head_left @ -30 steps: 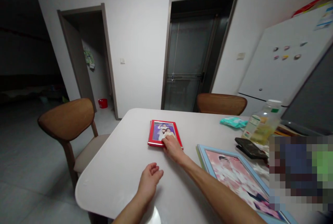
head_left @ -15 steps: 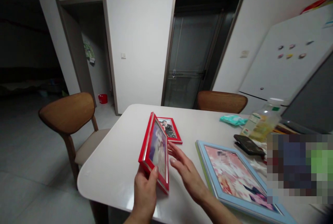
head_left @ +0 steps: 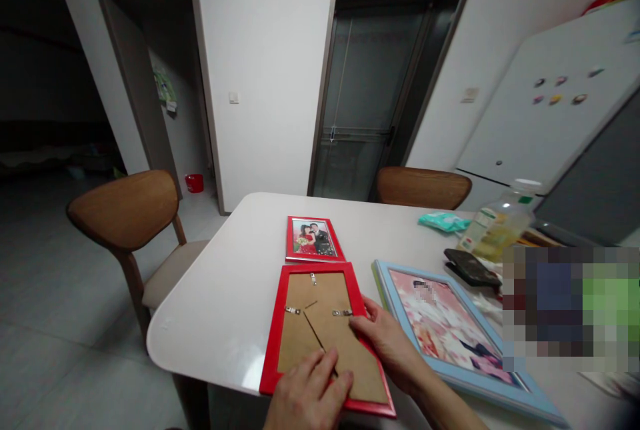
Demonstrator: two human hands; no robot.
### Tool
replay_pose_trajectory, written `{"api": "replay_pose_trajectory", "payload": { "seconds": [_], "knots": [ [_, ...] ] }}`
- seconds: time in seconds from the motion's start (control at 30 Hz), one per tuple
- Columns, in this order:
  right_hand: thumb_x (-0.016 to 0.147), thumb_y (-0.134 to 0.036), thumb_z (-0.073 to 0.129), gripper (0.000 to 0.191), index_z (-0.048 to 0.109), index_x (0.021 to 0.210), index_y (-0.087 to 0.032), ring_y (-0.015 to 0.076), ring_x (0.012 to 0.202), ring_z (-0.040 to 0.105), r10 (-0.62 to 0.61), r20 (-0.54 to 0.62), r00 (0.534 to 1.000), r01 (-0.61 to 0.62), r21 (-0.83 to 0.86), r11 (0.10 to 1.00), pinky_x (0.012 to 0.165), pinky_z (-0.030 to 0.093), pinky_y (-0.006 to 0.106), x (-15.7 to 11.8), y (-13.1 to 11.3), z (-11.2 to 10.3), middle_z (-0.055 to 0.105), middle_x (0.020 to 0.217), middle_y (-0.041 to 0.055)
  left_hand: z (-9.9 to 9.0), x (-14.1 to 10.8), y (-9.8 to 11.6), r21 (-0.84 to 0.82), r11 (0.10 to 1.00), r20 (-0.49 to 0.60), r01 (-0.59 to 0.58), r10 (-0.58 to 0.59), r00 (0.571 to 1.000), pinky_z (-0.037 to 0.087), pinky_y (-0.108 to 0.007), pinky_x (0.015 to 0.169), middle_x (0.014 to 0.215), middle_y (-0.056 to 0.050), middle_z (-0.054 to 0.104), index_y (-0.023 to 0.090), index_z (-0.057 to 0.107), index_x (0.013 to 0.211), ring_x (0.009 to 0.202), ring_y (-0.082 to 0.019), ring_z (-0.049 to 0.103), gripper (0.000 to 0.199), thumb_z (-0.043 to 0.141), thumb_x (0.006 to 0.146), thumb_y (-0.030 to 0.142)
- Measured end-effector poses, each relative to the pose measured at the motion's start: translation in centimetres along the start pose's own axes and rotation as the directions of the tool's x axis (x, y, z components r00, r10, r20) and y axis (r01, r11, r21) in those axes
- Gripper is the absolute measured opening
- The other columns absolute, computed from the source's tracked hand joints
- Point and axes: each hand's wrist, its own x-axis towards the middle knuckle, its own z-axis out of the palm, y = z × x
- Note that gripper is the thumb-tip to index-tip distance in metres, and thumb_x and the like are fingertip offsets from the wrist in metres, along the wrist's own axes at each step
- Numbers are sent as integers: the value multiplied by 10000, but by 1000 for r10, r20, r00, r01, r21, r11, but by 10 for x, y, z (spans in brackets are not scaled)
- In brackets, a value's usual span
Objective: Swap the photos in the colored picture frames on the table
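A red picture frame (head_left: 274, 343) lies face down near the table's front edge, its brown backing and metal clips showing. My left hand (head_left: 307, 390) rests on the lower part of the backing, fingers bent over a thin dark strut. At the frame's right edge is my right hand (head_left: 383, 337), thumb on top and fingers around the side. Just beyond lies a smaller red frame (head_left: 315, 240), its photo of two people facing up. To the right of my hands is a large light blue frame (head_left: 450, 330) with a pink-toned picture.
On the white table (head_left: 215, 310) at the right stand a bottle of yellow liquid (head_left: 493, 227), a teal packet (head_left: 443, 221) and a dark object (head_left: 470, 268). Wooden chairs are at the left (head_left: 125, 210) and the far side (head_left: 423, 188).
The red frame, upright and tilted before, has been turned over and lowered, its back now up. My left hand moved onto the backing, and my right hand took its right edge.
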Motion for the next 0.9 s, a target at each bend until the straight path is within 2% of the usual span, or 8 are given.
{"api": "replay_pose_trajectory", "payload": {
  "seconds": [0.1, 0.2, 0.3, 0.4, 0.5, 0.6, 0.73, 0.9],
  "knots": [
    [620, -175, 460, 455, 464, 1074, -143, 196, 805, 601, -101, -74, 992, 70, -345, 936, 693, 465, 301, 8, 13, -10, 641, 922, 72, 6, -2, -1, 10, 1000, 34, -27, 26, 999, 503, -312, 750, 1110, -82, 574, 227, 501, 1105, 964, -246, 564, 304, 446, 808, 191],
    [612, -173, 443, 434, 495, 1042, -150, 189, 830, 577, -251, -117, 961, 105, -685, 721, 746, 430, 288, 14, 22, -15, 628, 914, 69, 9, -2, -2, -13, 1000, 49, -26, 26, 998, 497, -299, 763, 1103, -73, 582, 222, 517, 1078, 976, -235, 558, 279, 439, 814, 181],
    [631, -173, 420, 411, 512, 1029, -131, 192, 826, 553, -322, -88, 943, 88, -865, 494, 753, 409, 288, 16, 27, -14, 597, 888, 89, 9, -1, -2, -55, 998, 81, -19, 24, 996, 487, -308, 782, 1094, -90, 586, 200, 529, 1058, 974, -231, 559, 278, 438, 800, 151],
    [654, -166, 409, 412, 509, 1049, -111, 184, 806, 540, -331, -60, 942, 65, -933, 354, 756, 402, 280, 15, 31, -13, 559, 854, 95, 5, 0, -2, -129, 992, 101, 12, 1, 995, 493, -311, 769, 1069, -94, 603, 201, 545, 1030, 940, -232, 579, 290, 491, 750, 149],
    [648, -148, 434, 407, 525, 1045, -147, 190, 906, 507, -373, -9, 928, 110, -949, 297, 825, 374, 291, 16, 31, -14, 521, 975, 105, -4, -3, -8, -155, 984, 114, 91, -74, 991, 473, -358, 803, 1079, -103, 595, 205, 523, 1059, 959, -256, 565, 386, 579, 677, 195],
    [632, -112, 447, 354, 584, 953, -178, 209, 1024, 443, -387, 63, 920, 181, -944, 277, 889, 336, 323, 19, 29, -15, 454, 1127, 96, -11, -11, -19, -110, 975, 114, 192, -179, 977, 408, -479, 856, 1104, -150, 568, 167, 539, 1003, 1008, -310, 521, 408, 643, 624, 278],
    [682, -136, 434, 255, 631, 838, -177, 202, 977, 475, -346, 84, 934, 189, -940, 283, 856, 365, 313, 27, 27, -11, 500, 1061, 90, -13, -18, -29, -114, 958, 116, 261, -248, 962, 359, -492, 902, 1126, -155, 551, 169, 560, 852, 1044, -299, 496, 292, 658, 619, 316],
    [741, -167, 397, 248, 634, 815, -179, 167, 796, 529, -369, 85, 926, 187, -949, 253, 722, 411, 269, 35, 27, -5, 544, 884, 78, -13, -16, -31, -157, 947, 141, 280, -259, 956, 342, -469, 923, 1119, -140, 560, 173, 556, 882, 1052, -275, 494, 314, 655, 629, 329]
  ]
}}
